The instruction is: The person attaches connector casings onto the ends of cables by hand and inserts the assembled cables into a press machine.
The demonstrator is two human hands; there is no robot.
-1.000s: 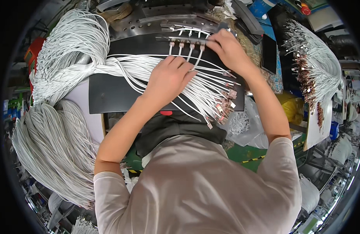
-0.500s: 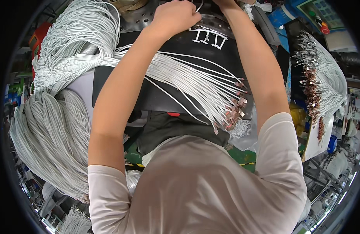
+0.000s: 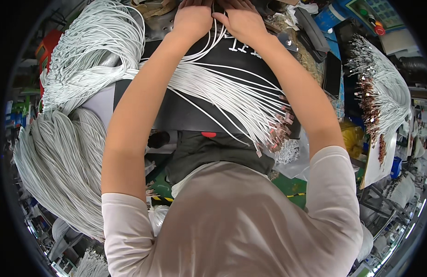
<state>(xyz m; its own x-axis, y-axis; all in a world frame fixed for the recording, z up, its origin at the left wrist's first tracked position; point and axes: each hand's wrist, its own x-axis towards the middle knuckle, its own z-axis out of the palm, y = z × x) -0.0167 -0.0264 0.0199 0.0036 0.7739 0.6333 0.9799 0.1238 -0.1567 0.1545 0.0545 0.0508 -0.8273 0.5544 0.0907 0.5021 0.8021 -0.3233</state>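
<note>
Two hands, left point(image 3: 193, 22) and right point(image 3: 243, 22), side by side at the perforated metal plate point(image 3: 159, 27); fingertips are obscured, so openness and hold cannot be told. Several white cables point(image 3: 198, 56) arch between them above the black tabletop point(image 3: 181, 115). Step, apparently: positioning the cables; the next move calls for steady alignment.

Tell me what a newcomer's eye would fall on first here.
Likely the big looped bundle of white cables at upper left, with a greyer bundle below it. Then the fan of white cables across the black work surface, its copper-coloured ends pointing right. Another cable bundle is at far right.
</note>
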